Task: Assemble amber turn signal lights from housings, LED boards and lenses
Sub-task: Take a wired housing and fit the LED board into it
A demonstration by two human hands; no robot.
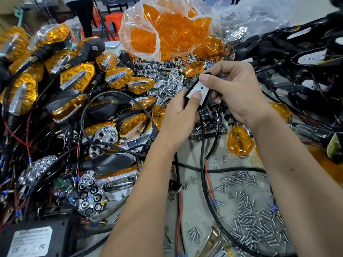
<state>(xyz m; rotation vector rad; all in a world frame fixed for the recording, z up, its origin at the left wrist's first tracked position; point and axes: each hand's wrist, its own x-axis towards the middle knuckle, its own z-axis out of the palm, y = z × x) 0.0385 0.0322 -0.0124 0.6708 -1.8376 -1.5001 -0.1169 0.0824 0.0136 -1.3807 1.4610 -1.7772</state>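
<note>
Seen from above, two bare hands meet over a crowded counter (196, 204) and work on one small part. The left hand (176, 115) comes up from below, its fingers curled around a black housing (186, 92), with the thumb pressed onto the lower edge of a white LED board (198, 90). The right hand (235, 93) reaches in from the right; its thumb pinches the upper edge of the same board while the other fingers curl behind it. The board shows small yellow dots and sits in the housing, held just above the middle of the counter. Black cable (202, 145) hangs from the housing between the wrists, and a red wire (208, 179) trails down across the surface.

To the left lies a heap of finished turn signal lights (78, 76) with amber faces, chrome strips and black stems. Among them sit loose chrome reflectors (105, 135) with honeycomb cells, tangled in black and red wires. Behind the hands, a clear plastic bag (167, 28) holds many amber lenses (178, 32). One loose amber lens (240, 143) lies just below the right wrist. Small silver screws (254, 210) are scattered over the grey surface at lower right. A black box with a white label (31, 242) fills the lower left corner.
</note>
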